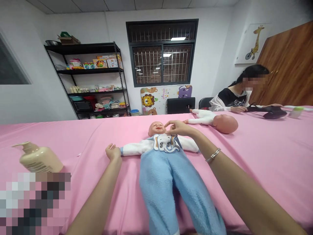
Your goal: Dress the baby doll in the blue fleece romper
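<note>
A baby doll [157, 166] in fuzzy blue trousers and a white long-sleeved top with an elephant bib lies face up, arms spread, on the pink-covered table [93, 182]. At the end of the doll's sleeve on the left, my left hand [113, 152] is closed with its fingers curled; the doll's hand there is hidden. My right hand [179, 128] is beside the doll's cheek, its thumb and index finger apart at the face and nothing seen between them.
A pump bottle [41, 160] stands at the left. Beyond my right hand lies a second doll [206, 118] in white. A person [232, 94] sits at the far right, hands near a dark object [275, 112]. Shelves [90, 70] stand behind the table.
</note>
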Action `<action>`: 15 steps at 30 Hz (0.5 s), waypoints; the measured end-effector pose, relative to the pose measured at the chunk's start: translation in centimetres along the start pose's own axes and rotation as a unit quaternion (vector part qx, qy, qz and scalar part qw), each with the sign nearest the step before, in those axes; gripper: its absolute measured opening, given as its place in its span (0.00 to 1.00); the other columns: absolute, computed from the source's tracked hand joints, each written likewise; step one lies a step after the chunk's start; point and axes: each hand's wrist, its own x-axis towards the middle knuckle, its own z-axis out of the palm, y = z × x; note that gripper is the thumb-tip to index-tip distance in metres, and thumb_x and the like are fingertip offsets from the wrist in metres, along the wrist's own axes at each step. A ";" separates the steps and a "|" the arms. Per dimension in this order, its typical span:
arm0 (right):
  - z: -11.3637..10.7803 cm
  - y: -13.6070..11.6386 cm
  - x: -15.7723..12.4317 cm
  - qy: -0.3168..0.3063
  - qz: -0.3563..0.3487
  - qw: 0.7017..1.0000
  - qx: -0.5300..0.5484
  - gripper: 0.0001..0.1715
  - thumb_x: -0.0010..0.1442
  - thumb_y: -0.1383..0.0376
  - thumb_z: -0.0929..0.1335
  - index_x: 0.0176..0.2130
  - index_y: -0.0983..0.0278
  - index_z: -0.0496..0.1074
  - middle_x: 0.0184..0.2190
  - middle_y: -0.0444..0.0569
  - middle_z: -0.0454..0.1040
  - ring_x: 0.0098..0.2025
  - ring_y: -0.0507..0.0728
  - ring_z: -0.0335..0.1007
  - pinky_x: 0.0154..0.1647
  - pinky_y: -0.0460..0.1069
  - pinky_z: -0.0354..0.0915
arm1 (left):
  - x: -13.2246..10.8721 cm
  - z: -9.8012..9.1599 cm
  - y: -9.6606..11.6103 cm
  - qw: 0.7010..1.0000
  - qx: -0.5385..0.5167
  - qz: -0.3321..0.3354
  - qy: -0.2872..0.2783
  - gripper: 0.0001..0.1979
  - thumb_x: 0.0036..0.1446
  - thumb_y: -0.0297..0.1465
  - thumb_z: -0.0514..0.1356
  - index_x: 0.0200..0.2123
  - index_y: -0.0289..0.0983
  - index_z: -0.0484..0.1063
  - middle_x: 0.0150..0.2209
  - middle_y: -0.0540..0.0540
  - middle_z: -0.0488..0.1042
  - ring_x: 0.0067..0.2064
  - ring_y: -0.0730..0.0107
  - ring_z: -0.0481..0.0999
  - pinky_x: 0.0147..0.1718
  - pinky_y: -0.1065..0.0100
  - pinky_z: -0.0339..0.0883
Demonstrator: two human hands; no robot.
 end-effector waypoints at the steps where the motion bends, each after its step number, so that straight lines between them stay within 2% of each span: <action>1: -0.4 1.0 -0.5 -0.009 0.009 1.000 0.018 0.25 0.47 0.61 0.70 0.45 0.69 0.67 0.18 0.40 0.61 0.21 0.48 0.58 0.24 0.43 0.54 | 0.0 -0.1 -0.1 1.000 0.010 0.018 0.000 0.24 0.33 0.15 0.50 0.38 0.35 0.58 0.38 0.46 0.65 0.47 0.64 0.67 0.48 0.60 0.60; 4: -0.3 4.2 -2.4 -0.023 0.027 0.998 0.058 0.26 0.50 0.57 0.69 0.45 0.69 0.67 0.28 0.48 0.69 0.29 0.51 0.65 0.29 0.44 0.59 | -0.1 -0.3 -0.1 0.997 0.037 0.071 0.016 0.27 0.34 0.13 0.49 0.41 0.35 0.61 0.43 0.44 0.65 0.53 0.63 0.63 0.53 0.60 0.55; 6: 0.5 6.1 -3.8 -0.042 0.021 0.992 0.120 0.26 0.53 0.53 0.66 0.46 0.69 0.66 0.35 0.52 0.70 0.34 0.52 0.65 0.33 0.45 0.61 | -0.1 -0.4 0.3 0.992 0.053 0.106 0.036 0.26 0.36 0.14 0.50 0.43 0.34 0.61 0.46 0.42 0.64 0.54 0.60 0.61 0.54 0.59 0.53; 9: 1.7 8.2 -5.6 -0.047 0.008 0.979 0.197 0.27 0.52 0.53 0.66 0.46 0.67 0.65 0.39 0.51 0.69 0.37 0.52 0.65 0.36 0.46 0.61 | -1.0 -0.2 2.0 0.979 0.061 0.189 0.038 0.23 0.42 0.18 0.55 0.44 0.34 0.60 0.50 0.41 0.62 0.53 0.61 0.62 0.54 0.60 0.54; 11: 2.4 9.0 -6.1 -0.045 0.017 0.981 0.189 0.24 0.50 0.58 0.68 0.45 0.66 0.65 0.38 0.48 0.69 0.37 0.52 0.64 0.36 0.45 0.60 | -3.0 0.5 3.7 0.969 0.032 0.246 -0.014 0.19 0.45 0.22 0.56 0.44 0.35 0.60 0.47 0.42 0.65 0.48 0.65 0.67 0.49 0.62 0.61; 12: 2.6 9.3 -6.0 -0.042 0.022 0.985 0.167 0.20 0.50 0.60 0.67 0.42 0.66 0.66 0.35 0.47 0.69 0.35 0.51 0.63 0.35 0.45 0.59 | -4.6 1.1 4.6 0.962 0.006 0.264 -0.066 0.17 0.47 0.24 0.55 0.43 0.35 0.60 0.44 0.43 0.67 0.44 0.66 0.70 0.45 0.63 0.63; 13: 2.8 9.5 -5.9 -0.031 0.028 0.990 0.135 0.14 0.50 0.61 0.66 0.37 0.67 0.67 0.32 0.46 0.68 0.32 0.51 0.62 0.32 0.45 0.57 | -6.5 1.7 5.5 0.952 -0.006 0.278 -0.125 0.14 0.48 0.25 0.55 0.41 0.34 0.61 0.39 0.44 0.69 0.40 0.67 0.71 0.43 0.65 0.64; 15: 2.9 9.7 -5.5 0.013 0.029 0.998 0.052 0.08 0.51 0.63 0.63 0.27 0.67 0.65 0.24 0.45 0.66 0.26 0.50 0.58 0.28 0.45 0.53 | -11.0 3.1 7.0 0.906 0.025 0.323 -0.274 0.08 0.51 0.28 0.55 0.37 0.34 0.64 0.34 0.45 0.70 0.38 0.68 0.72 0.41 0.67 0.65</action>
